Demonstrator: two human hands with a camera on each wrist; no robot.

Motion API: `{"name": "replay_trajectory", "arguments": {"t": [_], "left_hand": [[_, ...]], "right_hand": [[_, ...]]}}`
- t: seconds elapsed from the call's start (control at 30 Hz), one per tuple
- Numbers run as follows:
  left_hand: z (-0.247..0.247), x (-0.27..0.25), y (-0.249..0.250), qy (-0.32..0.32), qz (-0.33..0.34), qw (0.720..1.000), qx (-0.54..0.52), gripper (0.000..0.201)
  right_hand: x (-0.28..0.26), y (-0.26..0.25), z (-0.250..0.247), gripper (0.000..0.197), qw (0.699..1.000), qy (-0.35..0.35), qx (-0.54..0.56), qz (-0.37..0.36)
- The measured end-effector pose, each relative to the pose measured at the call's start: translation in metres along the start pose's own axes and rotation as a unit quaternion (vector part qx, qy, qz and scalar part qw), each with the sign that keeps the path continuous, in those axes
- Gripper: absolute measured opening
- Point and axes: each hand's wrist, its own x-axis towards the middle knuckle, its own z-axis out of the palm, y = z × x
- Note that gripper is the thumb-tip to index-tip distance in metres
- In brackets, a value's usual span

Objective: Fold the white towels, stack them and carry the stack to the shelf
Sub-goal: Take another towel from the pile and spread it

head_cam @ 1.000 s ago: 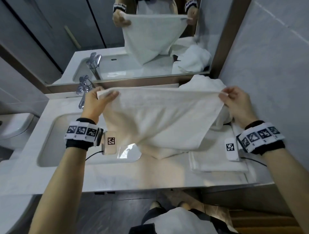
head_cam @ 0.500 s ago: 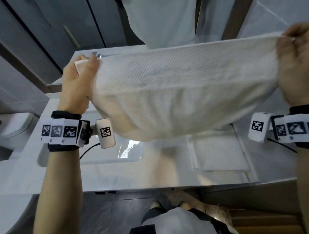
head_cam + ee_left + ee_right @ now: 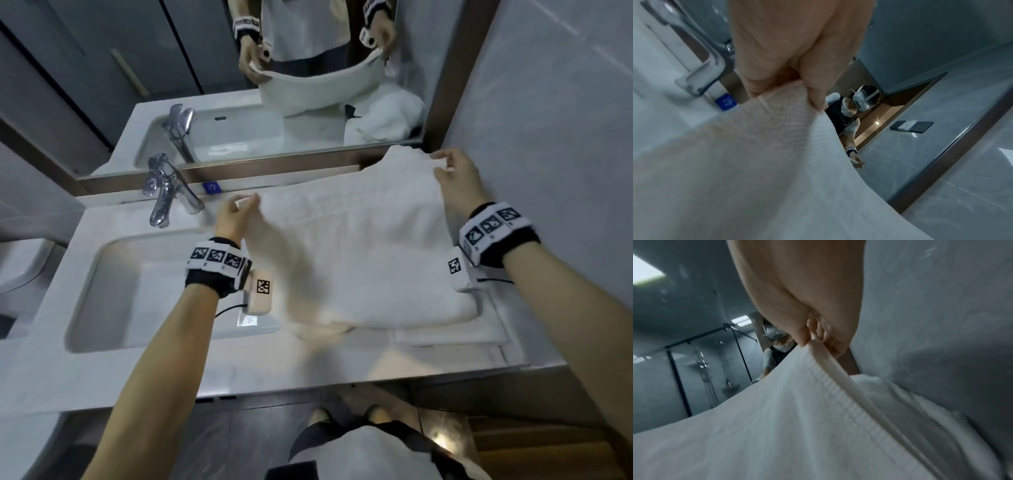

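A white towel (image 3: 352,253) hangs spread between my two hands over the right half of the vanity counter (image 3: 239,373). My left hand (image 3: 236,219) pinches its far left corner beside the tap. My right hand (image 3: 455,174) pinches the far right corner near the wall. The towel's lower part droops onto a folded white towel (image 3: 445,334) lying flat at the counter's right end. The left wrist view shows thumb and fingers (image 3: 813,91) clamped on the towel (image 3: 756,162) edge. In the right wrist view the fingertips (image 3: 807,337) hold the hemmed edge of the towel (image 3: 797,418).
A chrome tap (image 3: 164,192) stands at the back of the white sink (image 3: 113,291) on the left. The mirror (image 3: 274,85) runs along the back, the grey wall (image 3: 548,137) close on the right. More crumpled white towels (image 3: 404,157) lie behind the held one. A toilet (image 3: 20,263) sits far left.
The towel was lifted high and stretched wide half a second ago. Both hands have now brought it down and forward, low over the counter, with its lower part resting on the folded towel.
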Motion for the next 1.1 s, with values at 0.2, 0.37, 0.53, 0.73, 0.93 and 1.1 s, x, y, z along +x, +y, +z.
{"name": "replay_trajectory", "arguments": {"t": [0.2, 0.37, 0.53, 0.73, 0.93, 1.1], "left_hand": [[0.029, 0.011, -0.019, -0.006, -0.033, 0.998, 0.048, 0.034], [0.037, 0.009, -0.062, -0.079, -0.079, 0.971, 0.214, 0.031], [0.038, 0.009, -0.075, -0.084, -0.118, 0.965, 0.217, 0.047], [0.045, 0.018, -0.065, -0.083, -0.083, 0.978, 0.175, 0.023], [0.042, 0.027, -0.054, -0.010, -0.035, 0.995, 0.092, 0.010], [0.045, 0.015, -0.078, -0.153, -0.170, 0.944, 0.237, 0.049]], "right_hand": [[-0.003, 0.029, 0.020, 0.060, 0.993, -0.043, 0.041, 0.106], [-0.021, 0.055, 0.033, 0.049, 0.987, -0.074, -0.056, 0.134], [-0.024, 0.058, 0.036, 0.020, 0.990, -0.074, -0.068, 0.102], [-0.018, 0.051, 0.031, 0.017, 0.989, -0.041, -0.102, 0.095], [-0.003, 0.054, 0.007, 0.034, 0.993, 0.041, -0.072, 0.088], [-0.013, 0.070, 0.005, 0.035, 0.988, -0.012, -0.054, 0.147]]}}
